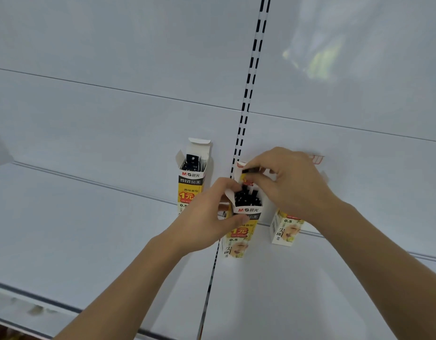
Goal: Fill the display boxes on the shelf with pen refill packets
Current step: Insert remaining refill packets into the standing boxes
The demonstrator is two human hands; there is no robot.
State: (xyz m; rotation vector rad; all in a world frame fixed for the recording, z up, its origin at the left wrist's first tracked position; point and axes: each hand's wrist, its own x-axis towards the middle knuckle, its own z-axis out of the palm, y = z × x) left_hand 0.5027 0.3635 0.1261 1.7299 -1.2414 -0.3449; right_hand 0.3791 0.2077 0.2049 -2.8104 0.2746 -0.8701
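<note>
Right display box (284, 229) top behind right hand (290, 182)

Left hand (207, 217) gripping middle display box (244, 227) on white shelf (89, 229). Right hand (285, 182) pinching black refill packet (251, 170) above box opening. Open boxes on either side.
</note>
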